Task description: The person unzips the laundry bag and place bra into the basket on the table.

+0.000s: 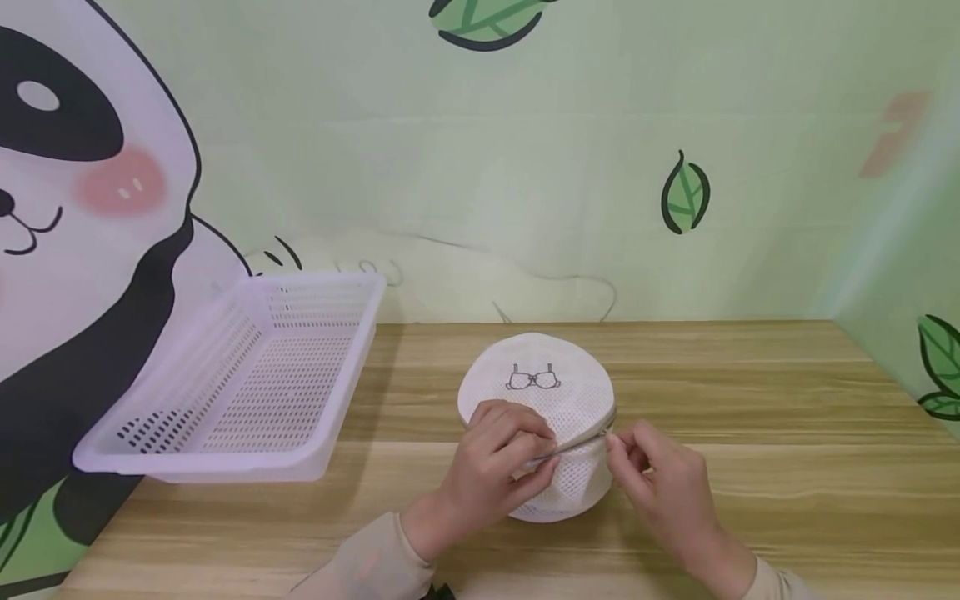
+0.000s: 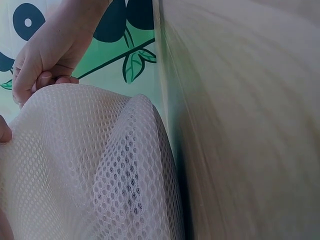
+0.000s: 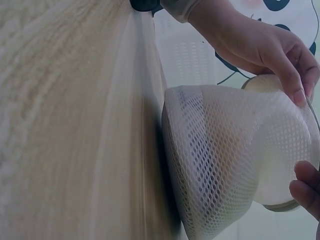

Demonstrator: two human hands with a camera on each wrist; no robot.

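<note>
A round white mesh laundry bag (image 1: pixel 566 392) with a bra drawing on its lid stands upright on the table. My left hand (image 1: pixel 495 458) pinches the front rim of the bag along the grey zipper (image 1: pixel 581 439). At the right end of that zipper, my right hand (image 1: pixel 667 487) pinches its end with thumb and forefinger; the pull itself is hidden by the fingertips. In the left wrist view the mesh side (image 2: pixel 85 150) bulges in soft folds. The right wrist view has the mesh wall (image 3: pixel 215 150) dented below the left thumb, with something faintly darker behind it.
A white plastic basket (image 1: pixel 341 400) with slotted walls stands to the left of the bag on the wooden table (image 1: pixel 750 400). Behind the table hangs a light green backdrop (image 1: pixel 525 183) printed with a panda and leaves.
</note>
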